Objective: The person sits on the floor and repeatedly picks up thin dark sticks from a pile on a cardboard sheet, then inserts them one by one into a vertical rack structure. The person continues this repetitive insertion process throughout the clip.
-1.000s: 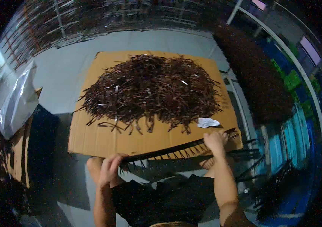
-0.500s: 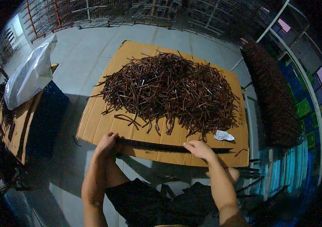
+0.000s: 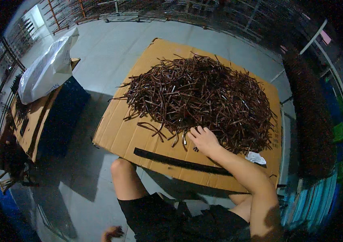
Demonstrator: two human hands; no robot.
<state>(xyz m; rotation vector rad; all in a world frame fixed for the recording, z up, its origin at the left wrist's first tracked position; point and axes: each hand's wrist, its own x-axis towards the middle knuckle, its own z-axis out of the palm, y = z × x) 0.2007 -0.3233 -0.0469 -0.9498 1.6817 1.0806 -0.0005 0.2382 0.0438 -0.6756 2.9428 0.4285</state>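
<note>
A large heap of thin, dark brown bent strips [image 3: 195, 92] covers the middle of a cardboard sheet [image 3: 115, 129]. At the heap's near edge is my right hand [image 3: 204, 141], fingers curled down among the strips; what lies under the fingertips is hidden. A long, flat black strip [image 3: 175, 162] lies along the near side of the cardboard, partly covered by my right forearm. My left hand [image 3: 113, 233] shows only in part at the bottom edge, low beside my left leg and off the cardboard. Its fingers are dark and blurred.
A crumpled white scrap [image 3: 256, 158] lies by the heap's near right corner. On the left, a white plastic bag [image 3: 48, 70] rests on a dark blue box [image 3: 68, 109] with cardboard on top. Racks line the back, and a long dark bristly stack [image 3: 310, 121] stands to the right.
Both hands have left the black strip, which stays on the cardboard. My right hand has moved up to the heap; my left has dropped to the bottom edge. The view has shifted left.
</note>
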